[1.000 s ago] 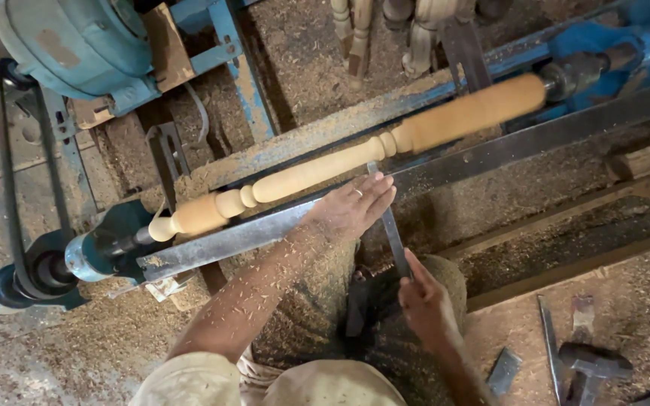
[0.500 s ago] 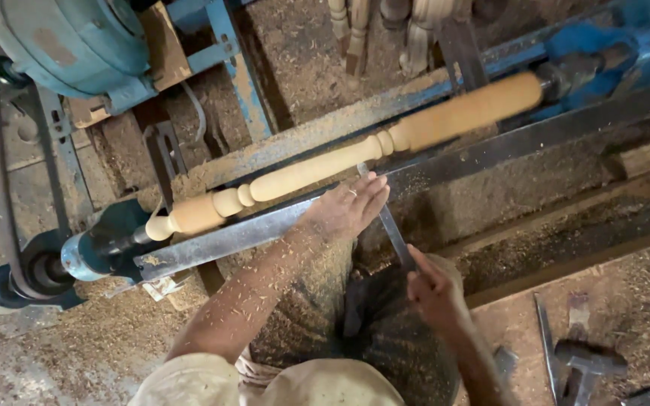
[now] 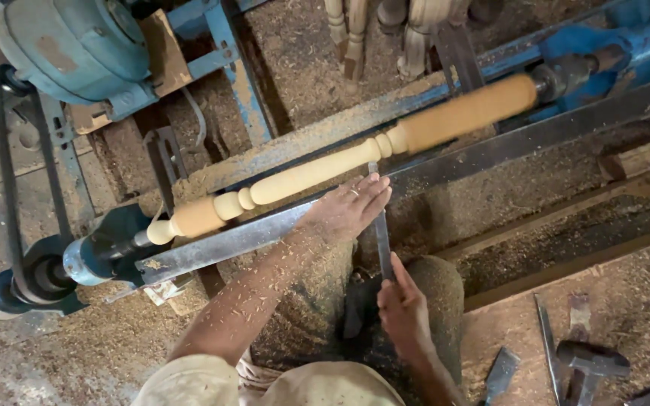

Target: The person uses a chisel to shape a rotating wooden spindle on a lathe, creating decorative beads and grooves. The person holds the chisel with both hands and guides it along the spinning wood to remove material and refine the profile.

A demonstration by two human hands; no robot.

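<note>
chisel [image 3: 380, 237] handle hidden in right hand [image 3: 402, 312], spindle [image 3: 340, 162] motion-blurred

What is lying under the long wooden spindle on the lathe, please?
Under the wooden spindle runs a flat metal tool rest and a sawdust-covered rail. The left hand covers part of the rest; the chisel crosses it.

Flat steel chisel [image 3: 380, 233] angled up; tip meets pale turned spindle [image 3: 340, 162].
</note>
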